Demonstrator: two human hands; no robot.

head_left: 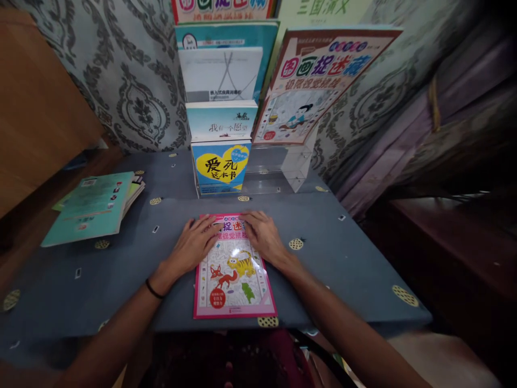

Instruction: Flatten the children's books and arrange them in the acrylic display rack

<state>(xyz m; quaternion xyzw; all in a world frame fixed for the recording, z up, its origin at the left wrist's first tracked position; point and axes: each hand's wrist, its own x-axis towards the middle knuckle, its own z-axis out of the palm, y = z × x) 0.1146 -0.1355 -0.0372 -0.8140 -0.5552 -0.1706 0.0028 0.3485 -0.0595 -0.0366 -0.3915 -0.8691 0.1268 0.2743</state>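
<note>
A pink-bordered picture book (pixel 236 277) with a fox and a yellow striped cat on its cover lies flat before me on the table. My left hand (pixel 196 242) rests on its upper left edge, fingers stretched over the title. Across from it, my right hand (pixel 262 234) lies on the upper right corner, its fingers also extended and partly covering the title. Neither hand grips the book. Beyond them stands a clear acrylic rack (pixel 297 167) bearing several upright books, with a blue book with a yellow heart (pixel 220 168) lowest at the front.
Left on the blue cloth-covered table (pixel 335 269) lies a stack of books topped by a teal book (pixel 91 207). A brown-bordered picture book (pixel 323 86) leans in the rack's right side. Patterned curtain (pixel 141 97) hangs behind; the table's front edge is close to my body.
</note>
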